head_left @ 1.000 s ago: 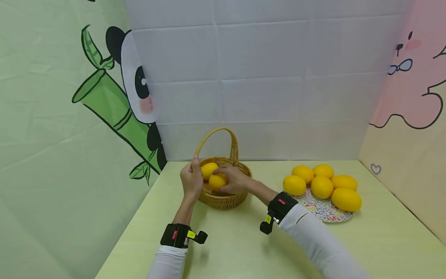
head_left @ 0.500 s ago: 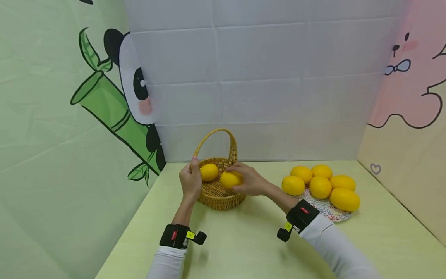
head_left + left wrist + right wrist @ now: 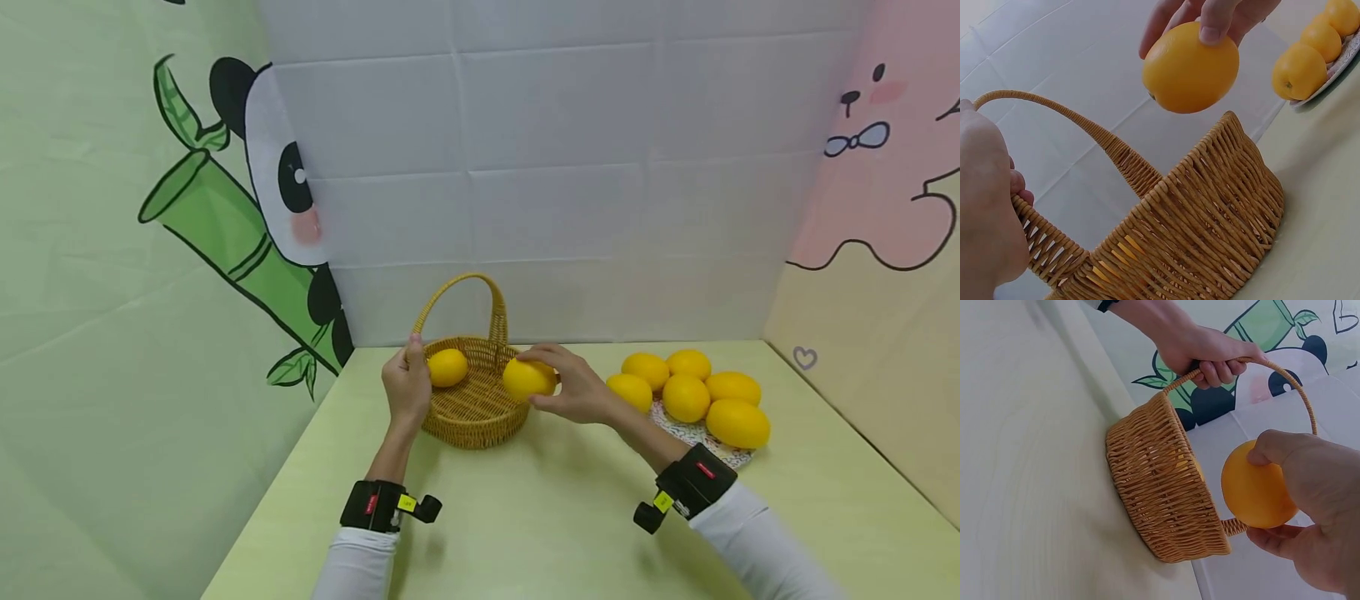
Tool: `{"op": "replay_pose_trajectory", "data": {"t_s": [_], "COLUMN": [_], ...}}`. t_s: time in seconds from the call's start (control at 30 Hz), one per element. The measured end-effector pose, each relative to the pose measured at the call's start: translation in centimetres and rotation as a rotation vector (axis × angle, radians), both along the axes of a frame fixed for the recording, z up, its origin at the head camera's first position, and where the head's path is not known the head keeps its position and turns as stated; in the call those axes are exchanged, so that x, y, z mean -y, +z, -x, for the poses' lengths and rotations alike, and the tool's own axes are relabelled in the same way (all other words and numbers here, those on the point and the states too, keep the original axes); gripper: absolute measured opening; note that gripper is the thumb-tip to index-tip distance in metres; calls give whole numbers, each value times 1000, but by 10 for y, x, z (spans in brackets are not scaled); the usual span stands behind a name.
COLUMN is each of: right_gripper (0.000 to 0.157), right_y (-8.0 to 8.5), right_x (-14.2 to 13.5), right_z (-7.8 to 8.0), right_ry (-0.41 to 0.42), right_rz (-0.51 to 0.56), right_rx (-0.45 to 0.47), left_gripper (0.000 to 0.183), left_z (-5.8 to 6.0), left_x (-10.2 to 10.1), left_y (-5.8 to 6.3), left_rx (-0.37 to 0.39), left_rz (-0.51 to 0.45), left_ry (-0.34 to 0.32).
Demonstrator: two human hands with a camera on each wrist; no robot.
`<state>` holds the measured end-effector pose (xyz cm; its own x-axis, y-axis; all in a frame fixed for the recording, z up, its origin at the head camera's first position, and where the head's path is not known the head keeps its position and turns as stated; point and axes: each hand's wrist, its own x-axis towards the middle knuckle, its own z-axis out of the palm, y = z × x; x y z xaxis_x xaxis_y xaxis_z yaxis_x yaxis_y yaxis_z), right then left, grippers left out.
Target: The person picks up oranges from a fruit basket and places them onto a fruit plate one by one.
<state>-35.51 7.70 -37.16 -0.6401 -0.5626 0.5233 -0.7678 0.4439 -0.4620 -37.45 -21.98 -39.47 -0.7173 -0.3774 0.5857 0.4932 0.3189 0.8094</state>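
Observation:
A round wicker basket [image 3: 474, 433] with a tall arched handle stands at the back of the table. My left hand [image 3: 407, 387] grips the handle low on its left side; curled fingers also show in the right wrist view. Between thumb and fingers, my right hand [image 3: 576, 390] pinches an oval yellow-orange fruit [image 3: 528, 381]. In the left wrist view this fruit [image 3: 1190, 70] hangs above the basket rim, apart from it. From the head it appears over the basket's right edge. Another such fruit [image 3: 447, 367] lies inside the basket, on the left.
To the right, a patterned plate [image 3: 678, 427] carries several more yellow-orange fruits [image 3: 738, 423]. Pale table surface [image 3: 517, 517] lies in front of the basket. A white cloth wall [image 3: 555, 208] stands close behind, with printed walls left and right.
My right hand has lifted the fruit from inside the basket and carried it right, to over the rim. The left hand keeps its grip on the handle; the basket stays put.

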Motion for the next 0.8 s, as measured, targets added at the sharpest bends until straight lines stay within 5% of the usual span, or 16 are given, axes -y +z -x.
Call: {"op": "replay_pose_trajectory", "data": {"t_s": [0.37, 0.8], "right_gripper": [62, 65], "right_y": [1, -5], "right_x": [-54, -109], "right_z": [5, -15], "right_ry": [13, -126], "right_rz": [47, 45], "right_rx": [5, 22], "left_gripper": [64, 64], "left_z": [9, 9], "left_x": [-18, -18], "left_y": [0, 1], "left_rx": [5, 11], "left_rz": [11, 4], "left_ry": [52, 40]}}
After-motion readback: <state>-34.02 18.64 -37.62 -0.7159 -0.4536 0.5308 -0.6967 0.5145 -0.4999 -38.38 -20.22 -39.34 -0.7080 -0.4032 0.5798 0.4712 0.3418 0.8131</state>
